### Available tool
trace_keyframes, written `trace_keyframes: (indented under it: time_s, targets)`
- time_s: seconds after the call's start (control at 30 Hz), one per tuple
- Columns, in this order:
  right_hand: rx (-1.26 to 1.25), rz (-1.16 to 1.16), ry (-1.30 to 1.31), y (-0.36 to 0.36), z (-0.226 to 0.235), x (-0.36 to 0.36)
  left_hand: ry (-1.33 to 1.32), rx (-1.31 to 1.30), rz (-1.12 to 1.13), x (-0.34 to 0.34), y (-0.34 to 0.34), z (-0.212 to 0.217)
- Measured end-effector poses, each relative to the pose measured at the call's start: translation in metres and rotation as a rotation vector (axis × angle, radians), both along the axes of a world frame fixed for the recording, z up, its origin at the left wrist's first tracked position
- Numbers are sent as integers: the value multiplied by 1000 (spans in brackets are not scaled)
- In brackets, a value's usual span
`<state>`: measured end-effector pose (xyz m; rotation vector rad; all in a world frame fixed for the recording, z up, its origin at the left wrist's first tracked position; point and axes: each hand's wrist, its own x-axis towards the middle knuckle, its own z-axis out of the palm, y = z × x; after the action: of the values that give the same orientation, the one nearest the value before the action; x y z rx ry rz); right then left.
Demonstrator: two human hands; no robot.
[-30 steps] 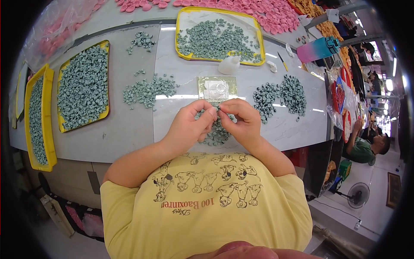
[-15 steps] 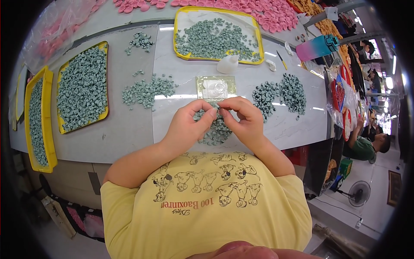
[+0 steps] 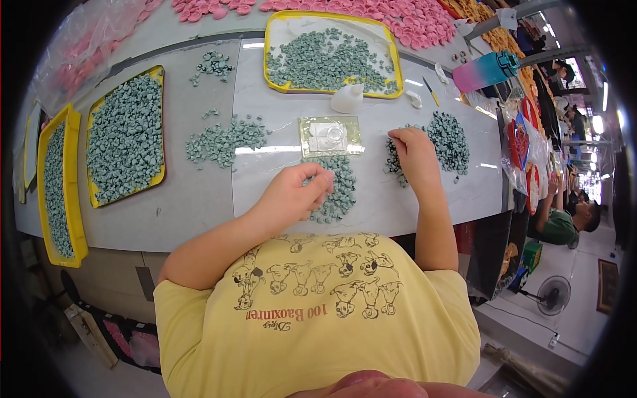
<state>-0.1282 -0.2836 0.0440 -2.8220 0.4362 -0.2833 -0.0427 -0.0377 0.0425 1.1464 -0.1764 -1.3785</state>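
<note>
1. Where a moment ago both my hands met over the small green pile just in front of me, they have now parted: my right hand has swung out to the darker heap of green pieces on my right, while my left hand stays by the near pile.
2. My left hand is loosely curled, fingertips drawn together as if pinching something small; I cannot tell whether a piece is actually between them.
3. My right hand lies palm down with its fingers spread flat on the left edge of the dark heap, touching the pieces but not closed on any that I can see.
4. I judge that the piece I was working on with both hands is finished or set down, and that my right hand is going for a fresh one.
5. Just beyond the near pile sits the clear flat mould, with a white squeeze bottle behind it.
6. Farther back on the table a yellow tray holds more green pieces, two more yellow trays sit to my left, and a loose scatter of green pieces lies between them and the mould.
7. Pink pieces line the far edge.
</note>
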Motion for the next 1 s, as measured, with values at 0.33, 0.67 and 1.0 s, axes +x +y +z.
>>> trace_keyframes:
  time_s: [0.33, 0.67, 1.0]
  targets:
    - [-10, -51, 172, 1, -8, 3, 211, -187, 293, 1, -2, 0]
    - [397, 56, -42, 42, 20, 3, 197, -135, 322, -1, -9, -4]
    - [416, 368, -412, 15, 21, -43, 165, -31, 270, -43, -70, 18]
